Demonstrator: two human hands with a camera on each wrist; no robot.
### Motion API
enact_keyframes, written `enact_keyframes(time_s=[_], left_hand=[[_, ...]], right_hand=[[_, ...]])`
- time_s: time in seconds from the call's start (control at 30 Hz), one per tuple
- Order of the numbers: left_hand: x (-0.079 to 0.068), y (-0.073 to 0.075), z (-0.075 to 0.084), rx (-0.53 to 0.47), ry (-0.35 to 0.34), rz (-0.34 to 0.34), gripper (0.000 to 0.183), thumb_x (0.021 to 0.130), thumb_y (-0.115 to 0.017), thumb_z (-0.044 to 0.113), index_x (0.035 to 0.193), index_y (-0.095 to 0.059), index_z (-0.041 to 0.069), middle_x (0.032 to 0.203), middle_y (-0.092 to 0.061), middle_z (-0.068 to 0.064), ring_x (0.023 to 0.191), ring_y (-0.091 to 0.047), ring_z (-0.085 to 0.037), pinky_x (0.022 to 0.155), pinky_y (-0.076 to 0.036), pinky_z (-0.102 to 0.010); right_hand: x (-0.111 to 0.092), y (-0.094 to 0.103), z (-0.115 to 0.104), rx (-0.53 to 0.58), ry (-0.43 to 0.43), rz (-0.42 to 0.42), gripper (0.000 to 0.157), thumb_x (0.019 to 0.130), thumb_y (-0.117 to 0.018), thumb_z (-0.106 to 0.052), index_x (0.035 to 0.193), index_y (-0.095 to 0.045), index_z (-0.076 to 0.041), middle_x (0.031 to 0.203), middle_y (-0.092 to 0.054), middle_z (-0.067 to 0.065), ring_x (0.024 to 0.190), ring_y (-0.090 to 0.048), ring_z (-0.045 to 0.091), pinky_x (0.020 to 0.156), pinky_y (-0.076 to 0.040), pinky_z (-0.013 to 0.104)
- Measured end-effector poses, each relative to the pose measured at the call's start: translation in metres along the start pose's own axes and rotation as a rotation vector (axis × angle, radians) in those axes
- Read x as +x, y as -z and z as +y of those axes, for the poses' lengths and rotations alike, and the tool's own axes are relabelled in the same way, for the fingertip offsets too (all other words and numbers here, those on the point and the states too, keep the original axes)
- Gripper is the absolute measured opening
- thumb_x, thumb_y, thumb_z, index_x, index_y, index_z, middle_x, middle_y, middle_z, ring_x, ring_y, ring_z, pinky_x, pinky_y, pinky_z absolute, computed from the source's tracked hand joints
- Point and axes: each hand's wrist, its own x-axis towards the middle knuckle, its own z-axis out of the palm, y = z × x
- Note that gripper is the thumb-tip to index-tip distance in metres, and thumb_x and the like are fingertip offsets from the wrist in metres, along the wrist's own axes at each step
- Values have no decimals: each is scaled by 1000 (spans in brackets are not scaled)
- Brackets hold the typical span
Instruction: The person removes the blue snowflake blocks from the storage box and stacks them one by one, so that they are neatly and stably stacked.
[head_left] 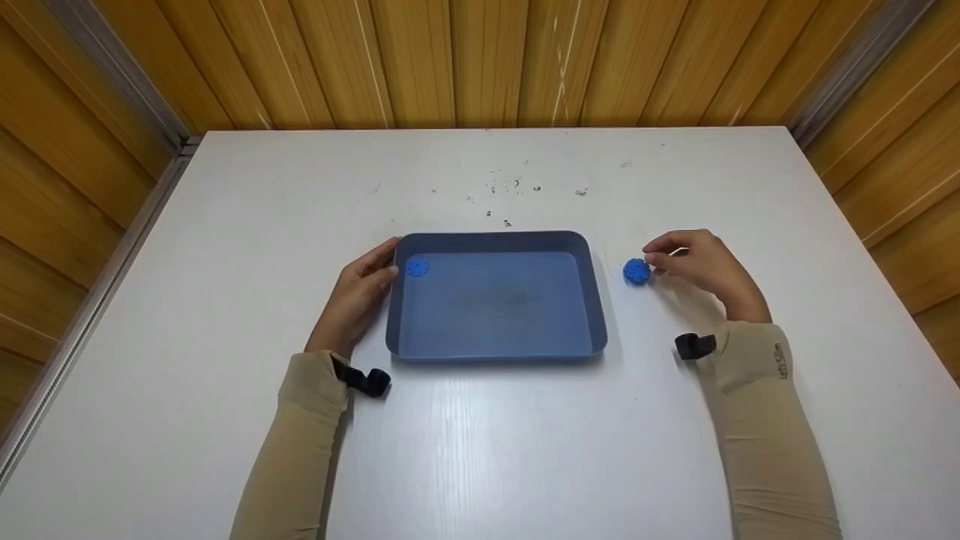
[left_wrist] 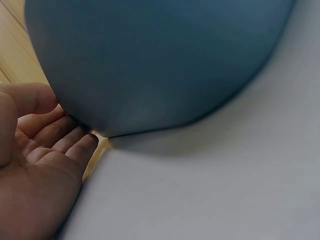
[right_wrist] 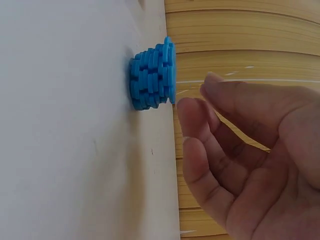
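A shallow blue-grey tray lies on the white table, with one flat blue notched disc inside its far left corner. My left hand holds the tray's left side, thumb at the rim and fingers along the outer wall. The left wrist view shows the left hand against the tray's wall. Right of the tray stands a short stack of blue notched discs, seen side-on as layered discs in the right wrist view. Beside its top, my right hand has loosely bent fingers, holding nothing visible.
The white table has dark scuff marks behind the tray. Wood-patterned panels rise at its back and sides. A black wrist device sticks out from the left sleeve, and another black device from the right.
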Motion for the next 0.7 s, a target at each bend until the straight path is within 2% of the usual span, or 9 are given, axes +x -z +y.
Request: enact_keyframes(time_s=[0.2,0.4,0.7], left_hand=[[-1,0,0,-15,1,3,55,95,-46,-4,148,-36,7,157,-32,-6,146,-26,-15,120,-22,-30],[-1,-1,1,-6,10,14,55,95,-46,-3,148,-36,9,157,-31,-5,146,-25,-14,120,-22,-30],[-2,-2,3,-9,16,12,55,96,-47,-2,148,-37,9,157,-30,-4,146,-24,-13,120,-22,-29]], right_hand=[[0,0,-13,-33,41,46,40,93,-60,-37,117,-67,-5,105,-70,15,88,-63,14,77,-46,23],[4,-4,-39,-34,87,68,34,93,-63,-30,115,-68,-5,109,-69,14,96,-63,18,85,-48,30],[16,-20,-83,-41,179,13,27,92,-65,-20,114,-68,-5,112,-69,15,103,-63,26,94,-51,43]])
